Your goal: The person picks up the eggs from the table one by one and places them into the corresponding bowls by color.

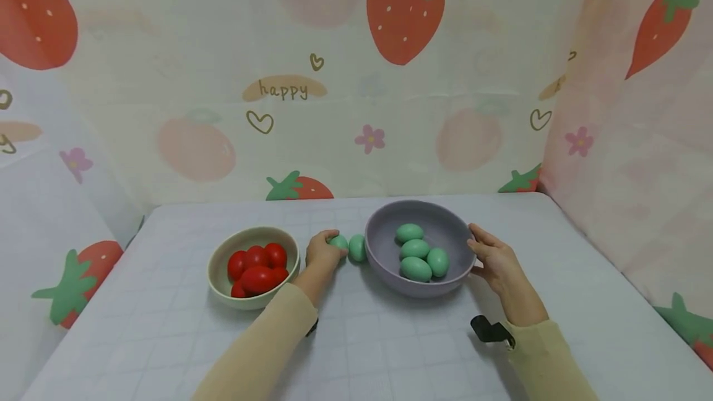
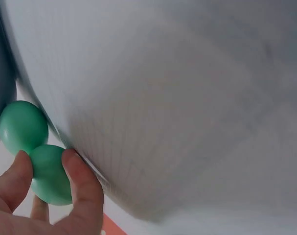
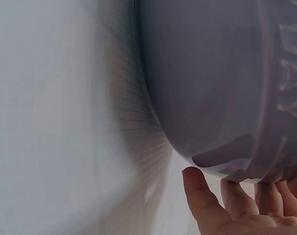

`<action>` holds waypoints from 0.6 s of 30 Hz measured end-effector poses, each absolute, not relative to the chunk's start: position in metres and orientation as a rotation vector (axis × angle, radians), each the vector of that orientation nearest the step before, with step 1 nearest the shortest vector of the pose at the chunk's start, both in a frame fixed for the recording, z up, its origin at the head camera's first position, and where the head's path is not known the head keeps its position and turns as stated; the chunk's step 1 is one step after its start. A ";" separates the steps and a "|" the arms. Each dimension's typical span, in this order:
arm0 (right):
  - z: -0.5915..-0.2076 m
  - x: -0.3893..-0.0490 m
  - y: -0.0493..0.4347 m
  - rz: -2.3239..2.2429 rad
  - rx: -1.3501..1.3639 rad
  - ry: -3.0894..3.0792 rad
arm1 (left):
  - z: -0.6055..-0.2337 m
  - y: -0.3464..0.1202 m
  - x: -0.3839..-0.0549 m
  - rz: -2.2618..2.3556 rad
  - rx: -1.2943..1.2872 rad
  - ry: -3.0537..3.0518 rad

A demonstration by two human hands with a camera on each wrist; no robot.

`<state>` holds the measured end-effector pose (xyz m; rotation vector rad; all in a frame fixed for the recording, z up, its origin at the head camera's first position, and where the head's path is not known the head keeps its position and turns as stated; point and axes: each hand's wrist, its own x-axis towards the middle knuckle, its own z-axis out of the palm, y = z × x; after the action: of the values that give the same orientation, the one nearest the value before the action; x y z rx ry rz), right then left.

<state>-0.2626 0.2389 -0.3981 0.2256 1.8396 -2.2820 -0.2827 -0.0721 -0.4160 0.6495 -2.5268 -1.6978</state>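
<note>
Between thumb and fingers, my left hand (image 1: pixel 325 252) pinches a green egg (image 2: pixel 51 175) low over the table, left of the purple bowl. A second green egg (image 1: pixel 357 248) lies between that one and the bowl; in the left wrist view the two eggs touch. The purple bowl (image 1: pixel 379 265) stands upright with several green eggs (image 1: pixel 415 269) inside. At its right side, my right hand (image 1: pixel 497 262) holds the rim, fingers against the outer wall in the right wrist view (image 3: pixel 246 205).
Left of my left hand stands a pale green bowl (image 1: pixel 216 277) holding several red eggs (image 1: pixel 258 280). A white checked cloth (image 1: pixel 390 351) covers the table. Strawberry-print curtains (image 1: pixel 312 30) rise behind and on both sides.
</note>
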 end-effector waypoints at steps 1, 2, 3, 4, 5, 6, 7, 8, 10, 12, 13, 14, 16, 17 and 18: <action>-0.398 -0.263 0.239 -2.281 0.228 1.841 | -0.416 -0.072 -0.284 -1.712 0.650 -2.521; -0.397 -0.263 0.239 -2.281 0.231 1.841 | -0.416 -0.073 -0.285 -1.737 0.651 -2.512; -0.397 -0.263 0.239 -2.280 0.234 1.843 | -0.416 -0.073 -0.286 -1.766 0.651 -2.501; -0.397 -0.263 0.238 -2.281 0.239 1.844 | -0.415 -0.073 -0.288 -1.805 0.653 -2.486; -0.397 -0.264 0.238 -2.283 0.243 1.846 | -0.415 -0.073 -0.289 -1.841 0.660 -2.473; -0.397 -0.264 0.239 -2.287 0.245 1.844 | -0.415 -0.073 -0.290 -1.874 0.667 -2.461; -0.397 -0.264 0.239 -2.290 0.246 1.841 | -0.414 -0.074 -0.291 -1.901 0.674 -2.452; -0.396 -0.265 0.239 -2.294 0.249 1.837 | -0.414 -0.074 -0.292 -1.921 0.684 -2.445; -0.397 -0.265 0.239 -2.298 0.247 1.832 | -0.414 -0.074 -0.292 -1.935 0.704 -2.436; -0.397 -0.265 0.238 -2.295 0.236 1.832 | -0.415 -0.074 -0.292 -1.926 0.713 -2.431; -0.397 -0.265 0.238 -2.290 0.231 1.834 | -0.415 -0.075 -0.292 -1.924 0.712 -2.423; -0.398 -0.265 0.238 -2.285 0.228 1.841 | -0.416 -0.075 -0.291 -1.915 0.709 -2.419; -0.398 -0.264 0.238 -2.275 0.224 1.851 | -0.418 -0.075 -0.290 -1.907 0.701 -2.409; -0.399 -0.264 0.237 -2.272 0.225 1.853 | -0.418 -0.075 -0.289 -1.897 0.695 -2.407; -0.399 -0.263 0.237 -2.268 0.225 1.855 | -0.419 -0.076 -0.289 -1.887 0.693 -2.406</action>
<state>-0.2632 0.2372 -0.3989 0.2247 1.8554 -2.2676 -0.2886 -0.0757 -0.4186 0.6933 -2.4056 -1.8874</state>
